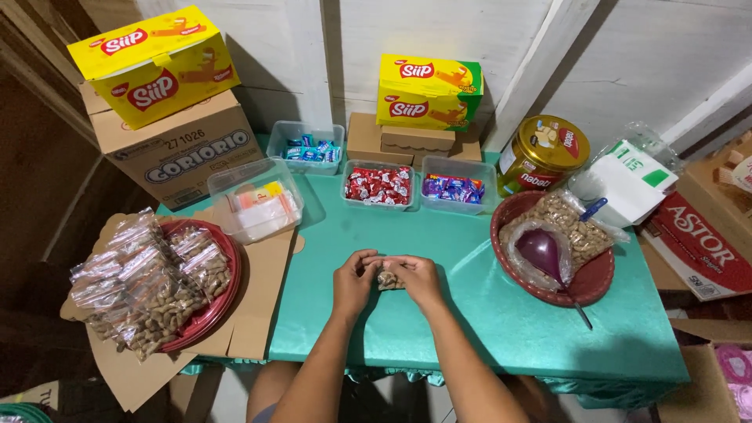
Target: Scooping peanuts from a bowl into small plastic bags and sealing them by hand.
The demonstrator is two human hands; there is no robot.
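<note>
Seated at a table draped in smooth teal cloth [470, 313], a person pinches a small clear plastic packet of peanuts [389, 280] between both hands at the middle of the near edge. Left hand [354, 282] and right hand [417, 280] are each curled closed on an end of the packet, fingertips meeting over its top, so only a sliver of nuts shows between them. Judging by its size, the packet should be light; the thin film looks slippery and soft, shifting with the loose nuts inside, so it is best taken by the flat upper edge, not by the lumpy belly. At the person's left a red round tray heaped with filled clear packets [157, 282] rests on brown flattened cardboard [258, 290]. At the right a dark red woven basket [595, 278] holds a large open bag of peanuts [568, 223] and a maroon scoop [540, 251]. Clear plastic tubs of wrapped sweets [379, 186], yellow cartons [429, 92] and a gold-lidded tin [543, 153] line the white plank wall [439, 31] behind
</note>
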